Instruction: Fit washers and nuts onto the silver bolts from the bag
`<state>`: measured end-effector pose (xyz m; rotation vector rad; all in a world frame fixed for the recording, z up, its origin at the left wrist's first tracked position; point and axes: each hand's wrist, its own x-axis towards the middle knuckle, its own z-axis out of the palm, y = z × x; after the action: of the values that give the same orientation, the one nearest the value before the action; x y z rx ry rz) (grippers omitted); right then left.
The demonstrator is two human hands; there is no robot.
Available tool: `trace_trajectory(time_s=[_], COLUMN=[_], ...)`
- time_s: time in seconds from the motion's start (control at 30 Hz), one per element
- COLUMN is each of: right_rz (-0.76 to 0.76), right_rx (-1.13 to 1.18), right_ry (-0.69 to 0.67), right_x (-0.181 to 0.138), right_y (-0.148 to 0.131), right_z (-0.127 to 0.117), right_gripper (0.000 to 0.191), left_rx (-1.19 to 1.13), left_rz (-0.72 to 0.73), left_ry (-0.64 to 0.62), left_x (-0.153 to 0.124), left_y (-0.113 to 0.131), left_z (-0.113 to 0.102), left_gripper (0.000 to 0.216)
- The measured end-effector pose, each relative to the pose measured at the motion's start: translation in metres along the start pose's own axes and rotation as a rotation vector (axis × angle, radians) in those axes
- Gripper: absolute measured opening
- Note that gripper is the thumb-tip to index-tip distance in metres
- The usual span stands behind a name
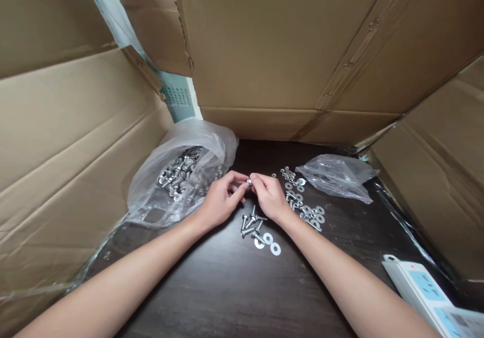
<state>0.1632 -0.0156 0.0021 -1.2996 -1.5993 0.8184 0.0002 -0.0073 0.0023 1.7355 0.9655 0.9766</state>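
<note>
My left hand (226,198) and my right hand (269,196) meet over the middle of the table, fingertips pinched around a small shiny metal fastener (249,181). It looks like a nut or a bolt head; the fingers cover the rest. Just below the hands lies a small pile of bolts (252,224), some with washers or nuts on them. Beside it are three flat washers (275,248). To the right of my right hand, loose washers (316,219), bolts and small nuts (287,174) are scattered, partly hidden by that hand.
An open clear plastic bag (151,191) full of metal fasteners stands left of my left hand. Another crumpled plastic bag (336,174) lies at the back right. A white power strip (414,282) is at the front right. Cardboard walls (287,45) enclose the dark table (212,292).
</note>
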Motion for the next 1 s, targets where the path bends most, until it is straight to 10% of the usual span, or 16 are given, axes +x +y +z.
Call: trace_trajectory(time_s=[1.0], right_rz=[-0.079], right_rx=[0.0], right_ry=[-0.072], right_x=[-0.0018], right_y=[-0.0019], right_z=[-0.0019], right_gripper=[0.029], left_rx=[0.278], left_rz=[0.167], left_ry=[0.034], left_x=[-0.0086], left_y=[0.0067], left_z=[0.003], left_gripper=[0.029])
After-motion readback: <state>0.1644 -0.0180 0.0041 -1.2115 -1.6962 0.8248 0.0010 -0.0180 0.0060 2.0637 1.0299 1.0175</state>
